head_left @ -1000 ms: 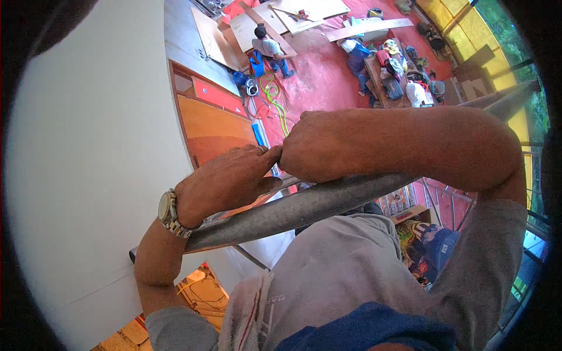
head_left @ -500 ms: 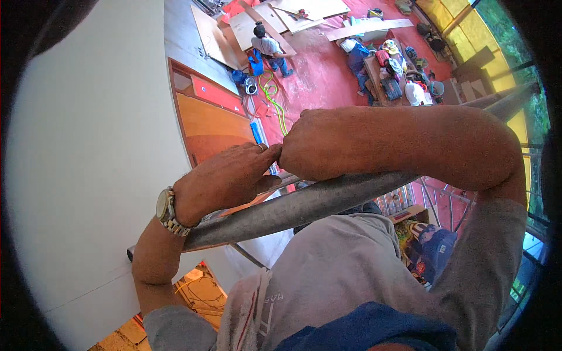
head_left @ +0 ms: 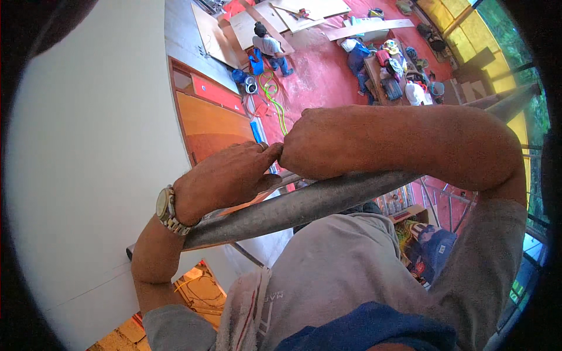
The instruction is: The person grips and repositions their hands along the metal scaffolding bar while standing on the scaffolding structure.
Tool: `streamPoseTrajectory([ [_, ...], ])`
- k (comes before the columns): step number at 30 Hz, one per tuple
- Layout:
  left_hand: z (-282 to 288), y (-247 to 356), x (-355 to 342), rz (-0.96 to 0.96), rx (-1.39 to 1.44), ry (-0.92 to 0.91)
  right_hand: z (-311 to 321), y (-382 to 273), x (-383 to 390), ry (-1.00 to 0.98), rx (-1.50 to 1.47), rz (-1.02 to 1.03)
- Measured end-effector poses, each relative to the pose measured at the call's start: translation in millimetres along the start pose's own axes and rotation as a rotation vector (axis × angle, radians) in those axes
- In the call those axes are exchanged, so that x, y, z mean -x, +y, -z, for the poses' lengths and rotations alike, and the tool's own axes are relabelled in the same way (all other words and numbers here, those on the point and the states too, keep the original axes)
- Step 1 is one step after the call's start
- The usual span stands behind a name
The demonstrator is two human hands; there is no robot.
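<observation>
A thick grey metal pipe (head_left: 304, 205) runs slantwise in front of my chest, with both my forearms over it. My left hand (head_left: 228, 172) lies past the pipe, palm down, its fingers stretched out and its thumb apart. A ring and a metal wristwatch (head_left: 168, 209) are on that arm. The left fingertips meet my right hand (head_left: 305, 143), which is bent at the wrist with its back toward me. The right fingers are hidden behind the hand. I see nothing held in the left hand.
A white wall (head_left: 88, 164) rises on the left, beside an orange-brown door (head_left: 213, 126). Far below, a person (head_left: 270, 47) stands on the red floor (head_left: 319, 64) near a green hose (head_left: 275, 99). A table piled with bags and tools (head_left: 392, 76) stands to the right.
My hands and arms have hardly moved. The person below has shifted very slightly.
</observation>
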State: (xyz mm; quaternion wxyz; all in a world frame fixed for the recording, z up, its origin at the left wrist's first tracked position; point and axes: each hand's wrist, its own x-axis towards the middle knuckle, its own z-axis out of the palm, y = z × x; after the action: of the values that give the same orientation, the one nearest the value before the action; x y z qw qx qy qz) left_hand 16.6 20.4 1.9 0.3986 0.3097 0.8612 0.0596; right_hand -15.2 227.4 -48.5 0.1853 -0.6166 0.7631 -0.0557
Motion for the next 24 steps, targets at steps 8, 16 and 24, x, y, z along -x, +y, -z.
streamPoseTrajectory([
  [8, -1.5, -0.7, -0.3, -0.008, -0.028, -0.006, -1.2, -2.4, -1.2, -0.021, -0.015, -0.021],
  [16, -3.0, -5.0, -2.4, -0.044, -0.018, 0.008, 0.8, -3.9, -0.4, -0.029, -0.025, -0.05],
  [24, -3.0, -1.3, 0.7, 0.007, -0.017, 0.001, 2.0, -4.1, 2.6, -0.007, -0.021, -0.025],
])
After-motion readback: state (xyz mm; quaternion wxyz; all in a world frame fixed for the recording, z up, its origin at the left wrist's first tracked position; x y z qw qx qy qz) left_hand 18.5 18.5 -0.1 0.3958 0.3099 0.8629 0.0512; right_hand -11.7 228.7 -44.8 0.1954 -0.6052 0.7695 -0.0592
